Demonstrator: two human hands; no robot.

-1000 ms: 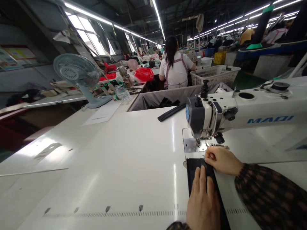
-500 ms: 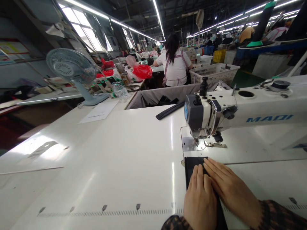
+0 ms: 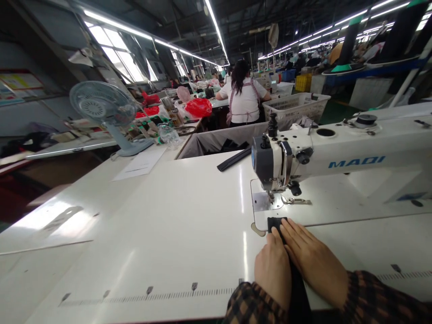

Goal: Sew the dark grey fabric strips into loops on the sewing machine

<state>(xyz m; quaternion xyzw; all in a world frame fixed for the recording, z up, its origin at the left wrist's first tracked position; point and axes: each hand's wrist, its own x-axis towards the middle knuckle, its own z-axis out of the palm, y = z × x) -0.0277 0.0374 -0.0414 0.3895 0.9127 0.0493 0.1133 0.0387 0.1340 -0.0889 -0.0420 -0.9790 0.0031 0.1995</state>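
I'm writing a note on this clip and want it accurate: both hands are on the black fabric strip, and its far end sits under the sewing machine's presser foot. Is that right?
Not quite: the head view shows the far end of the black fabric strip short of the presser foot, with a gap between. Both hands are on the strip, as you say.

At lower right, a bare left hand (image 3: 274,270) and bare right hand (image 3: 313,258) rest on a narrow black fabric strip (image 3: 298,292) on a glossy white table (image 3: 168,216). Above them, at right, a white-and-grey sewing machine (image 3: 313,155) lettered MAQI; at upper left, a blue-grey plastic fan (image 3: 96,108).
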